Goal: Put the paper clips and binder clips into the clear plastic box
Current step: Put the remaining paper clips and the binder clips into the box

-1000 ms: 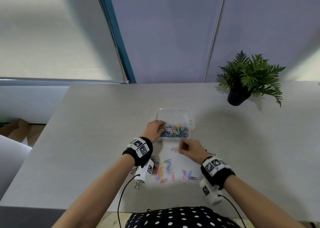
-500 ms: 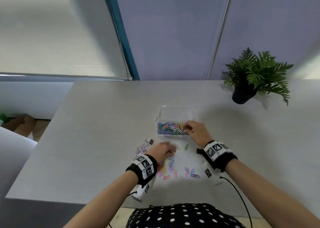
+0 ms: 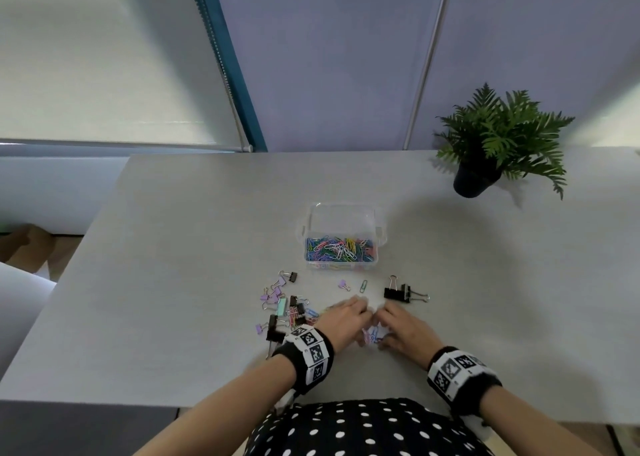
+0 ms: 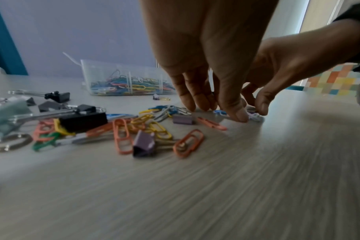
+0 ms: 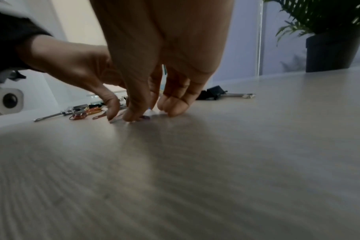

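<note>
The clear plastic box sits mid-table, its near half full of coloured paper clips. Below it my two hands meet over a small cluster of paper clips. My left hand points down and pinches clips between thumb and fingertips on the table. My right hand does the same on a small pale clip. A loose pile of paper clips and binder clips lies left of my left hand. Two black binder clips lie beyond my right hand.
A potted fern stands at the back right of the grey table. A lone green paper clip and a small purple binder clip lie just before the box. The table's near edge is close to my body.
My right hand has come back from the box to the table beside my left hand. The left hand stays on the table and has shifted slightly right toward the same cluster.
</note>
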### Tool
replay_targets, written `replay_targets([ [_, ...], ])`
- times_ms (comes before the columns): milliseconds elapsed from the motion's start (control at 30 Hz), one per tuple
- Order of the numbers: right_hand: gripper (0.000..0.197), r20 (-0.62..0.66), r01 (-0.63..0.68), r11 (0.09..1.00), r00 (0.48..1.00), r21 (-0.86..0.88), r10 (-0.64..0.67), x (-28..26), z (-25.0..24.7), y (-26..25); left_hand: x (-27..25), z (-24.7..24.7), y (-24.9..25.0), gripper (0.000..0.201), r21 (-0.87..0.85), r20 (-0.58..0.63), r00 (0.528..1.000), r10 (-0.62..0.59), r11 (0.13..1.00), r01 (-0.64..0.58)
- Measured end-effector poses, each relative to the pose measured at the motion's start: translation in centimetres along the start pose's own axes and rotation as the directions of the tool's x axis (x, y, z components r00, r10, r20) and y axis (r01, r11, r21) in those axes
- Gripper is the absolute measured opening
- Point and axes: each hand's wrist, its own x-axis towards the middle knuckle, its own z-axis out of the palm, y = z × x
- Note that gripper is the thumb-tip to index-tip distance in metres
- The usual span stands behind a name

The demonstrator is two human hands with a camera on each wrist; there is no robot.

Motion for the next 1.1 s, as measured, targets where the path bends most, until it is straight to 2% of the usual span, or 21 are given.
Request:
replay_targets([
  [167,0.016,-0.018,0.042,0.999,0.999,0.023,-0.041,0.1,0.3,-0.2,-0.2,-0.1,0.0,0.019,0.03,0.004,1.0,-0.009,1.0,0.009],
  [433,0.005,0.012,0.041,0.999,0.999,-0.023,-0.04,0.5,-0.4,-0.3,-0.1,-0.1,0.1,0.025,0.153,0.024,1.0,-0.01,0.988,0.007],
  [600,0.006,0.048,0.025,0.998,0.998,0.049,-0.027,0.4,-0.8,-0.3,-0.9,-0.7,-1.4,0.022,0.104,-0.035,0.998,-0.043,0.993,0.046],
  [700,0.022,0.045,0.029,1.0,0.999,0.001,-0.029,0.0,-0.1,-1.3,-1.5,-1.2,-2.3,0.015,0.017,-0.052,0.995,-0.084,0.996,0.085],
  [800,0.045,0.073,0.032,0.991,0.997,-0.127,-0.023,0.1,0.8,-2.5,-1.5,-2.1,-3.3,0.01,-0.193,-0.057,0.98,-0.189,0.965,0.175],
  [933,0.032,0.073,0.079,0.978,0.995,-0.194,-0.066,0.5,1.2,-3.5,-0.8,-4.1,-4.7,0.006,-0.387,-0.15,0.953,-0.264,0.902,0.189],
  [1033,0.024,0.096,0.099,0.977,0.992,-0.187,-0.082,0.7,1.0,-3.5,0.0,-6.2,-6.1,0.007,-0.477,-0.219,0.923,-0.317,0.86,0.182],
  [1100,0.025,0.109,0.097,0.974,0.991,-0.203,-0.076,0.8,0.9,-3.4,0.8,-7.6,-7.2,0.007,-0.512,-0.259,0.894,-0.366,0.837,0.194],
])
